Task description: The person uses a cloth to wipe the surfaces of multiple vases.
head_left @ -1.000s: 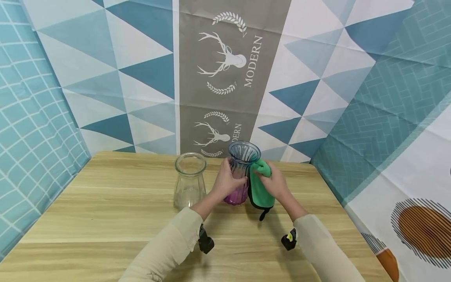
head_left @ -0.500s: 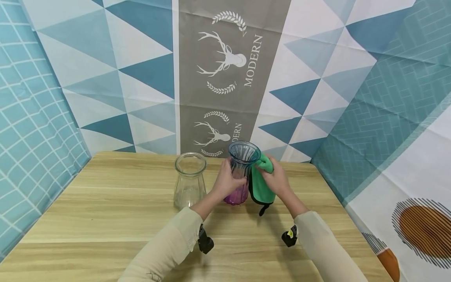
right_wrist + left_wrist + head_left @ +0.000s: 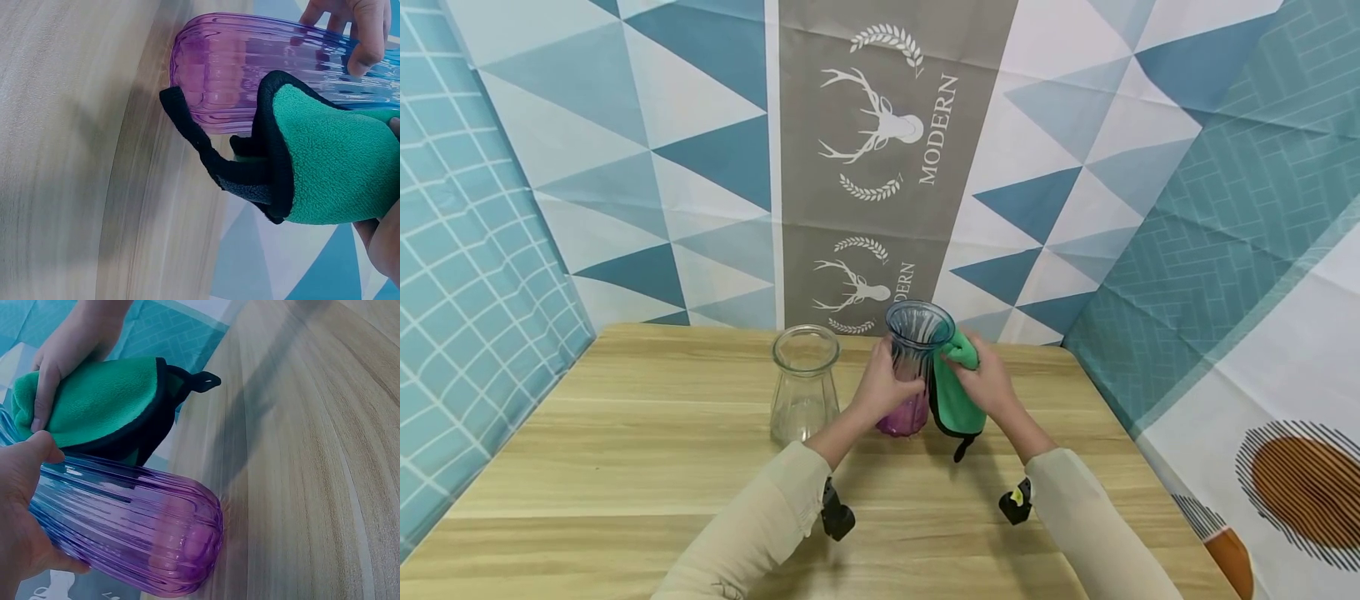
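Note:
A ribbed glass vase, blue at its flared rim and purple at the base, stands upright near the back of the table. My left hand grips it round the middle, thumb on the near side, as the left wrist view also shows. On its right, my right hand holds a green cloth with black edging and a hanging loop. The cloth lies against the vase's upper side near the rim. Whether any of it goes inside the rim, I cannot tell.
A clear glass vase with a wide rim stands left of the coloured one, close to my left forearm. The wooden table ends at a patterned wall cloth behind. Small black cameras hang at both wrists.
My right hand and the green cloth have shifted slightly up and to the right along the vase, then stayed nearly still. My left hand and both vases have not moved.

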`<state>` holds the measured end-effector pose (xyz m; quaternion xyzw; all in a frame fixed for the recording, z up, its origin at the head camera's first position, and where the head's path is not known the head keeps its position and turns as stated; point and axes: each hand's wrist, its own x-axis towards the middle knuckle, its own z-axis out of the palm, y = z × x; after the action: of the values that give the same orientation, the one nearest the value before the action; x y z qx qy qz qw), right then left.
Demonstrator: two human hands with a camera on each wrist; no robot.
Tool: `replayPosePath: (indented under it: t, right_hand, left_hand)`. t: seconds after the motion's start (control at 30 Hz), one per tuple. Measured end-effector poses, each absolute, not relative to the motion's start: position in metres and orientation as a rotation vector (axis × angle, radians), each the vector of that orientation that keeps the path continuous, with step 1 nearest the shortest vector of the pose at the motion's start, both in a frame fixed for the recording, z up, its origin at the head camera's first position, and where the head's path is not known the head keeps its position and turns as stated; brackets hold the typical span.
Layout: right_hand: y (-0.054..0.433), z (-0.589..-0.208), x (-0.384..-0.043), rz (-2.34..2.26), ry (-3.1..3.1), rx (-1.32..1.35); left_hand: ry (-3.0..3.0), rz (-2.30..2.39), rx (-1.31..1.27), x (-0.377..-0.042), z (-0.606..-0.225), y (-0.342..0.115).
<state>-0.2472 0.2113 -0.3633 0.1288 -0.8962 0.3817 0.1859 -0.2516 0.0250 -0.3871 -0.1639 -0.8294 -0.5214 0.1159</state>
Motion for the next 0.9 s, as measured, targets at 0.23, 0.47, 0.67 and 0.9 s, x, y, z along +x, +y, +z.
replayPosePath:
  t: [0.23, 0.47, 0.67, 0.9]
  right_hand:
    - [0.211, -0.365, -0.246, 1.013, -2.58, 0.386]
    - [0.213, -0.369, -0.244, 0.967, -2.615, 0.462]
    - [0.214, -0.372, -0.244, 0.932, -2.658, 0.472]
    - [0.216, -0.379, -0.245, 0.892, -2.717, 0.46]
  left_hand:
    - [-2.432, -1.534, -0.496, -0.253, -0.388, 0.025]
    - [-2.43, -1.55, -0.516, -0.253, -0.389, 0.025]
    - [-2.439, -1.569, -0.51, -0.253, -0.389, 0.025]
    - [-2.446, -1.595, -0.51, -0.252, -0.387, 0.024]
